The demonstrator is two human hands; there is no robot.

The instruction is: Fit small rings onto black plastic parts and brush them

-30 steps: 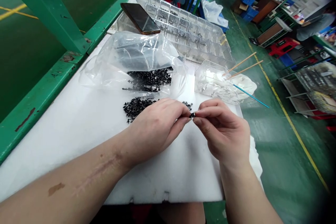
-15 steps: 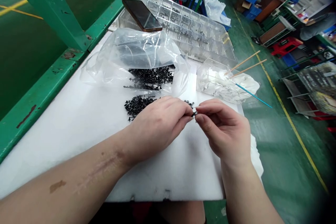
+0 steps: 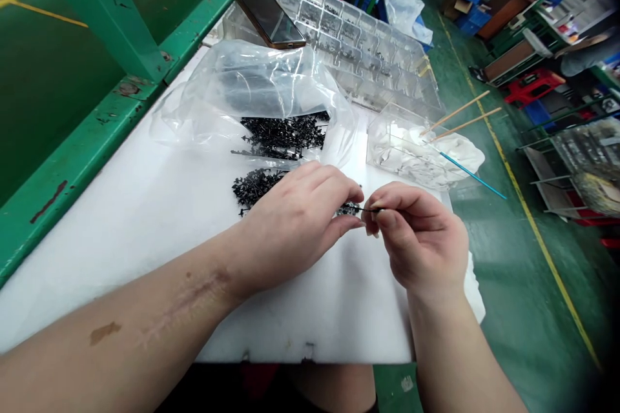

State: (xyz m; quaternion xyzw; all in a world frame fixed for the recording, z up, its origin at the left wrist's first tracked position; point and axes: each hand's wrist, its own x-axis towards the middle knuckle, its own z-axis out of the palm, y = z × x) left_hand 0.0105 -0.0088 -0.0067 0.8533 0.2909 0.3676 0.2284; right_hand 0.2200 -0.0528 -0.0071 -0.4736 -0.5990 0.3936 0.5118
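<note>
Thumb and fingers of my right hand are pinched on a thin black stem-like part, which points left from the fingertips. My left hand is just left of it, thumb and forefinger spread apart around the part's left end; I see no grip there. Behind my left hand lies a loose pile of small black parts on the white tabletop. More black parts fill the mouth of a clear plastic bag. Small metallic pieces lie partly hidden behind the fingers.
A phone rests on a clear compartment box holding small parts. Right of the bag is a clear container with white cloth, two wooden sticks and a blue stick. A green metal frame borders the left.
My left thumb and forefinger have parted from their pinch. My right fingers have closed further around the black part, whose thin length now shows between the hands. The view has shifted slightly.
</note>
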